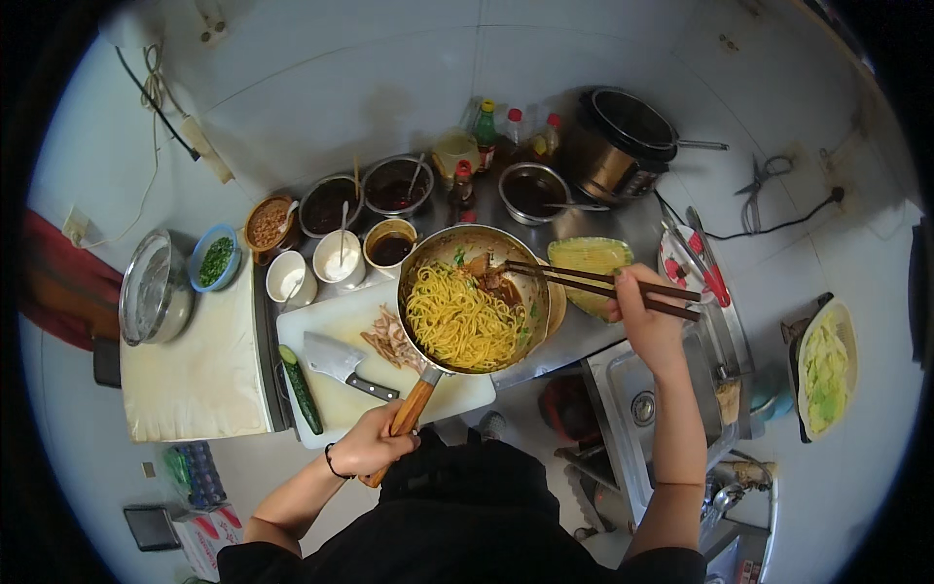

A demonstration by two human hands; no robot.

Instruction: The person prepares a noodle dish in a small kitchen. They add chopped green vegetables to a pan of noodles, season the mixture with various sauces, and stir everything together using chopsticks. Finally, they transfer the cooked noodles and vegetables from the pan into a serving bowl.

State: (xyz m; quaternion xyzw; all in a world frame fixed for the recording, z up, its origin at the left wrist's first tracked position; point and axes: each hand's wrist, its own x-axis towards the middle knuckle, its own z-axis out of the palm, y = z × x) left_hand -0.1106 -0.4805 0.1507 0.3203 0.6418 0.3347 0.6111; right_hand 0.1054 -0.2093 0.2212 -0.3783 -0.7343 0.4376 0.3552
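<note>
My left hand (378, 443) grips the wooden handle (414, 407) of a metal saucepan (541, 332), which I hold up over the counter. Yellow noodles (467, 321) fill much of the pan, with brown pieces of meat and sauce (498, 281) and green bits at the far side. In my right hand (646, 317) is a pair of dark wooden chopsticks (584, 281); their tips reach into the pan at the meat. Below and left of the pan, a white cutting board (336, 412) holds a cleaver (337, 358), shredded meat (392, 342) and a cucumber (300, 389). The pan hides part of the board.
Behind the pan stand sauce bowls (332, 206), white cups (291, 278), bottles (484, 131) and an electric pressure cooker (627, 146). A plastic-wrapped tray (589, 255) lies right of the pan. The sink (636, 438) is under my right forearm. A basket of lettuce (826, 372) is far right.
</note>
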